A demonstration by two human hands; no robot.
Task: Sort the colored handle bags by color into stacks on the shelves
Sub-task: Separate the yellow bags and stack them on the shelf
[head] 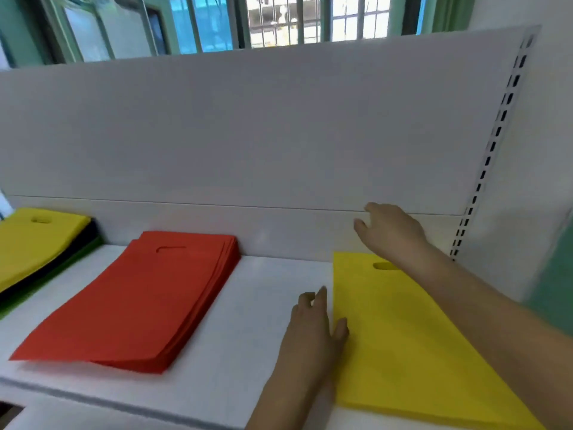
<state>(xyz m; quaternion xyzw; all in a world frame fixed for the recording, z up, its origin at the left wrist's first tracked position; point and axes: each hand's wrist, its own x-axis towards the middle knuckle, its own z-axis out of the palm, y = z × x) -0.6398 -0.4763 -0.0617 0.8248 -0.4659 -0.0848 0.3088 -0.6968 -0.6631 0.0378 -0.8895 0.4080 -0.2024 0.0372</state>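
White shelf [254, 305] holds a red stack [136, 299] centre-left; yellow bag [403, 352] lies lower right, long axis front-to-back. Left hand [313, 330] touches its left edge, grip loose; right hand [390, 231] hovers open above its handle end.

Shop/stockroom, white slotted retail shelving [496, 135], stacked red bags [139, 299], barred windows [294, 20]

Daylight enters through the barred windows [310, 20] along the top, whose panes are blown out to near white. The white back panel [248, 125] and shelf [248, 305] are evenly and softly lit, with faint shadows under the red stack [133, 302]. The whole frame is slightly soft with motion blur, strongest at the left edge. Wide-angle distortion bends the slotted upright [496, 135] and panel edges.
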